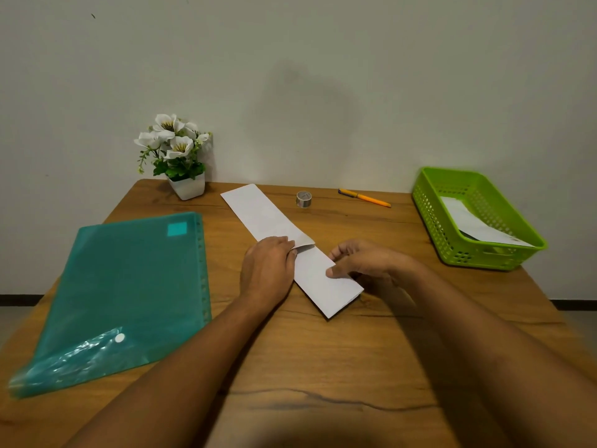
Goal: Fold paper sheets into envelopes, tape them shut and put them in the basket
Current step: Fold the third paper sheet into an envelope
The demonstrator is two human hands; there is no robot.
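Note:
A long white paper sheet (258, 215), folded into a narrow strip, lies slanted on the wooden table (323, 367). Its near end is folded back over the strip, and that flap's edge lifts slightly. My left hand (266, 270) pinches the strip's left edge at the flap. My right hand (361, 261) holds the near folded part from the right, thumb on top. A small roll of clear tape (303, 199) stands beyond the paper. The green basket (433, 221) sits at the far right with a white folded paper (478, 226) inside.
A teal plastic folder (129, 295) covers the table's left side. A white pot of white flowers (177, 153) stands at the back left against the wall. An orange pen (365, 197) lies at the back between the tape and the basket.

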